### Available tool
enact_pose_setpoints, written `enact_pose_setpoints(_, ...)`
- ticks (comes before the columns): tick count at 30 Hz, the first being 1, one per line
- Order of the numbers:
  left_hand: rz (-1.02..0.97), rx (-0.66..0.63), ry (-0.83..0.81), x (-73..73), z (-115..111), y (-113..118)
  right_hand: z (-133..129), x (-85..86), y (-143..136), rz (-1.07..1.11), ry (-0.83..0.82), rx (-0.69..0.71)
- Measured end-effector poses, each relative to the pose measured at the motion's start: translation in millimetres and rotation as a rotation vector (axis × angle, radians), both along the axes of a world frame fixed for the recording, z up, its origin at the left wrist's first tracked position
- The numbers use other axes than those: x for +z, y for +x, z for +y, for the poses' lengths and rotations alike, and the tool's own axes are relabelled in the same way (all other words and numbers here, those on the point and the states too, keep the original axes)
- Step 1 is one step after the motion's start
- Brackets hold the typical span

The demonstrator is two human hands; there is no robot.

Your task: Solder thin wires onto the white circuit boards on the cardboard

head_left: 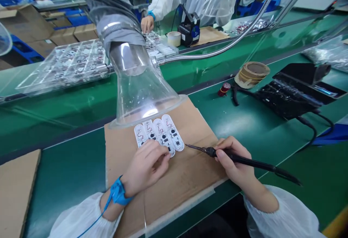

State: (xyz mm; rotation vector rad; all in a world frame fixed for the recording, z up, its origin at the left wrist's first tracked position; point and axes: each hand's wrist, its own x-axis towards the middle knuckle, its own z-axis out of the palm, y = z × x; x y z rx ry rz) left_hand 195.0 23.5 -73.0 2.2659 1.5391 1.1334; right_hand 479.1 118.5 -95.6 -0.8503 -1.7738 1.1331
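Several white round-ended circuit boards (173, 133) lie side by side on a sheet of brown cardboard (195, 169). Each carries small black parts, and thin red wires show near the far ends. My left hand (148, 161), with a blue wrist strap (119, 193), is over the near ends of the left boards. Its fingers are curled together; their tips and anything between them are hidden. In my right hand (236, 160) is a soldering iron (210, 152), gripped like a pen. Its tip points left, just right of the rightmost board and apart from it.
A clear fume extraction hood (144, 96) hangs over the boards' far side. At right are a solder wire reel (251, 74), a small red bundle (224, 89) and a black soldering stand (290, 94). Across, a co-worker's hand (147, 24) is by trays of parts (73, 62).
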Motion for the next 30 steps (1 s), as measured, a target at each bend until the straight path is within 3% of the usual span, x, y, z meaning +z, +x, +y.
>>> enact_pose_setpoints(12,-0.042,-0.019,-0.003,1.7,-1,0,1,6.2,-1,-0.124,0.114,0.070)
enact_pose_setpoints(19,-0.048,-0.028,-0.002,1.2,0,1,1,1.8,0,-0.109,0.131,0.038)
enact_pose_setpoints(30,-0.063,-0.028,-0.024,-1.0,-1,1,-1,10.7,-3,-0.159,0.218,0.050)
